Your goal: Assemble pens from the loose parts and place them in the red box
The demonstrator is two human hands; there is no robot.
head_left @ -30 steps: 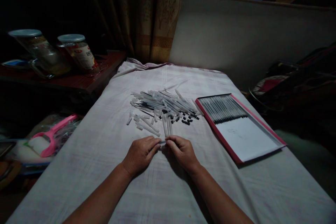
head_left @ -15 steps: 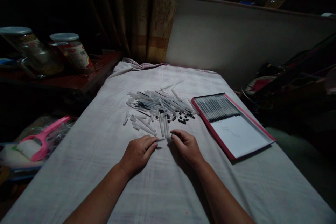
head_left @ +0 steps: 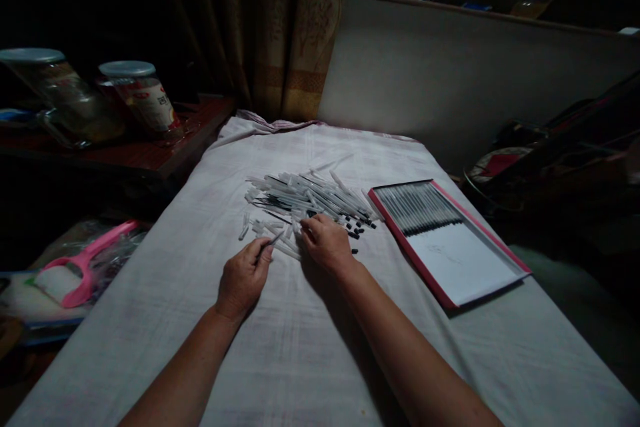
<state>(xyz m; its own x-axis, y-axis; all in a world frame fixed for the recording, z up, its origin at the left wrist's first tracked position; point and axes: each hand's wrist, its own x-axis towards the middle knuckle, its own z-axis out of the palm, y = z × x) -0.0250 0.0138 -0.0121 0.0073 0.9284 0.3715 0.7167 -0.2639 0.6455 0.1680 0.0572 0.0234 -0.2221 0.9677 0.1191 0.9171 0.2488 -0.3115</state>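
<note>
- The left hand (head_left: 244, 277) rests on the cloth-covered tabletop (head_left: 280, 347), its grip closed on 1 thin pen refill (head_left: 275, 239), pinched between thumb and fingertips.
- The refill's long axis runs on a slant — from the fingertips away and to the right. Its free end points at the near edge of the pile of clear pen barrels (head_left: 305, 195).
- The right hand (head_left: 327, 245) lies just to the right of the left and a little farther off, fingers curled down onto the pile's near edge. I cannot tell whether that grip is closed on a barrel, because the fingers hide it.
- The pile lies straight ahead of both hands, and most barrels lie roughly left to right. The right hand touches it and the left is near but apart, so the right is nearer.
- Small black caps (head_left: 357, 230) are scattered at the pile's right edge, just beyond the right hand.
- Farther right sits a pink-rimmed box (head_left: 415, 253) with a row of pens (head_left: 420, 207) laid side by side in its far half.
- 2 lidded jars (head_left: 143, 97) stand on a dark wooden shelf (head_left: 165, 157) at the left, well apart from the hands.
</note>
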